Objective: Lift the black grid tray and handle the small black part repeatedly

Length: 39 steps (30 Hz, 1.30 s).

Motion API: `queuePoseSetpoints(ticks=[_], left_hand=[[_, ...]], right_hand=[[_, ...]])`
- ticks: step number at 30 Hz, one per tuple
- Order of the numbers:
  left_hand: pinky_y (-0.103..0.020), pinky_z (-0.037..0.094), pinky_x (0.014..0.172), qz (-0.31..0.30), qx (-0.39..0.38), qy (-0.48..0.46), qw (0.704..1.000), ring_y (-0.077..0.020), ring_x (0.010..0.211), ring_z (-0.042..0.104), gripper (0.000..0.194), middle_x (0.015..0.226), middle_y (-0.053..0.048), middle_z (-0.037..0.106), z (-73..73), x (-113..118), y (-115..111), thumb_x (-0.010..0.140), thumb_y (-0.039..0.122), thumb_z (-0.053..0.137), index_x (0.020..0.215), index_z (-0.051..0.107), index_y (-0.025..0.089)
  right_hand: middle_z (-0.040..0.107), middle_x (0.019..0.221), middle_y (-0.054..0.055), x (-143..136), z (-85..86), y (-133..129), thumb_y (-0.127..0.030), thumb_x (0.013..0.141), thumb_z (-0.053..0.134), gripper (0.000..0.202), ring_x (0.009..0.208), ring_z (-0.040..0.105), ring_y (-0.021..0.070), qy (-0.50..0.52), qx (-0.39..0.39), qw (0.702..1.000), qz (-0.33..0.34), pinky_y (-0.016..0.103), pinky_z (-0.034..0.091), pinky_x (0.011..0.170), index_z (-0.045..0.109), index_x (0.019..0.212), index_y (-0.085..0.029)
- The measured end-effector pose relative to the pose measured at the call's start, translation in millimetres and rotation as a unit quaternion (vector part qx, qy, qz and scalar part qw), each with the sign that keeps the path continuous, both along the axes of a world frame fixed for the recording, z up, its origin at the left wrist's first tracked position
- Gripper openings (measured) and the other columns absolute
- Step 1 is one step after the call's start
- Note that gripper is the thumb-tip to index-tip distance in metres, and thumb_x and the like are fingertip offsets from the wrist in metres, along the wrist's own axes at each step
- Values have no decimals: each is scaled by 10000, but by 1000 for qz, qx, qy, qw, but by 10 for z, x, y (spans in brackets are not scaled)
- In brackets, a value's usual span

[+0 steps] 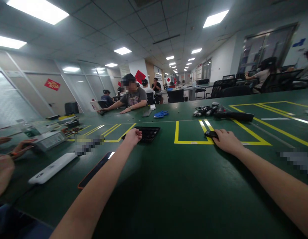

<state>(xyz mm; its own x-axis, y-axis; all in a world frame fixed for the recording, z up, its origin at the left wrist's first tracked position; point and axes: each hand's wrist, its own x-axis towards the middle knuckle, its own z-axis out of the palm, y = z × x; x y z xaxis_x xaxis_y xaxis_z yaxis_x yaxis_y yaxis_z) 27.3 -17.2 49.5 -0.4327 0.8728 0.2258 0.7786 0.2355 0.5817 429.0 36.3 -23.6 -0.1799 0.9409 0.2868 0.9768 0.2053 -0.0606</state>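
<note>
My left hand [133, 136] is over the near-left part of a black tray [151, 133] with a ribbed or compartmented inside. Its fingers are curled together, and whatever they may pinch is too small or hidden to see. Farther right, my right hand [226, 141] rests low at the table, fingers closed on the end of a small black oblong object [210, 133]. That object lies across a yellow tape line [193, 142]. Beside my left forearm lies a dark phone-like slab [94, 172] with an orange edge.
A long white device [54, 167] and another person's hands [23, 146] are at left, near a grey-white box [49, 140]. Blue gloves [161, 114], bundled cables [206, 110] and a black tool-like object [235, 115] lie farther back. A person [134, 96] leans across the green table [169, 186].
</note>
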Motion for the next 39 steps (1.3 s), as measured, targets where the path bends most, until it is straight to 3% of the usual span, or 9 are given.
queuePoseSetpoints(ticks=[3, 7, 11, 15, 20, 24, 29, 33, 39], left_hand=[[-309, 479, 569, 56, -26, 52, 997, -245, 775, 632, 187, 748, -125, 641, 19, -193, 140, 750, 245, 428, 794, 576, 139], [-393, 465, 720, 76, -96, 140, 983, -361, 962, 589, 297, 930, -224, 652, -110, -296, 229, 666, 369, 557, 783, 628, 105], [-388, 449, 790, 58, -152, 192, 968, -355, 1015, 574, 381, 1030, -231, 638, -172, -300, 265, 692, 428, 534, 846, 654, 101], [-393, 442, 795, 40, -157, 229, 960, -356, 1025, 568, 456, 1029, -258, 625, -199, -202, 162, 774, 433, 437, 930, 631, 51], [-331, 436, 787, -40, -123, 252, 959, -299, 979, 593, 440, 1003, -204, 637, -262, 167, -121, 798, 461, 437, 962, 588, 82], [-321, 432, 732, -136, -76, 232, 960, -264, 897, 606, 383, 962, -154, 630, -298, 547, -336, 820, 457, 419, 955, 542, 119], [-302, 416, 688, -273, -17, 107, 956, -199, 794, 569, 296, 882, -77, 590, -379, 914, -544, 830, 384, 432, 1006, 468, 149], [-289, 390, 623, -336, 38, 17, 941, -159, 676, 492, 287, 749, -7, 498, -509, 989, -631, 822, 383, 432, 1008, 398, 167], [-277, 357, 589, -378, 66, -38, 923, -136, 631, 420, 288, 703, 31, 402, -569, 909, -673, 818, 407, 418, 977, 350, 176]], right_hand=[[517, 1199, 167, 0, -1, 1, -352, 844, 326, 429, 967, 531, 321, 10, 2, 1000, 3, 423, 424, 790, 469, 1190, -141], [534, 1184, 168, -54, 49, 23, -352, 835, 350, 426, 988, 530, 333, -1, -2, 1000, -19, 436, 416, 815, 490, 1167, -123], [576, 1083, 200, -178, 127, 45, -383, 806, 422, 425, 1011, 520, 348, 19, -21, 999, -47, 426, 419, 817, 531, 1061, -61], [600, 1057, 188, -349, 116, 22, -366, 791, 489, 396, 1037, 509, 330, 81, -41, 996, -26, 401, 420, 835, 530, 1054, -73], [595, 1100, 136, -705, 29, -165, -326, 765, 552, 394, 1082, 482, 314, 164, -17, 982, 94, 446, 407, 892, 532, 1113, -143], [601, 1069, 137, -1067, -52, -356, -237, 731, 578, 322, 1087, 475, 316, 215, -7, 957, 197, 489, 405, 897, 575, 1039, -143], [569, 1180, 97, -1217, -105, -469, -240, 786, 508, 290, 1150, 467, 266, 350, -8, 872, 342, 470, 352, 995, 590, 1062, -209], [583, 1173, 82, -1106, 3, -541, -350, 774, 547, 338, 1140, 488, 258, 383, -97, 822, 411, 456, 350, 1012, 590, 1074, -200], [603, 1149, 83, -1034, 183, -666, -492, 736, 575, 460, 1052, 552, 247, 403, -171, 793, 423, 448, 420, 952, 592, 1079, -186]])
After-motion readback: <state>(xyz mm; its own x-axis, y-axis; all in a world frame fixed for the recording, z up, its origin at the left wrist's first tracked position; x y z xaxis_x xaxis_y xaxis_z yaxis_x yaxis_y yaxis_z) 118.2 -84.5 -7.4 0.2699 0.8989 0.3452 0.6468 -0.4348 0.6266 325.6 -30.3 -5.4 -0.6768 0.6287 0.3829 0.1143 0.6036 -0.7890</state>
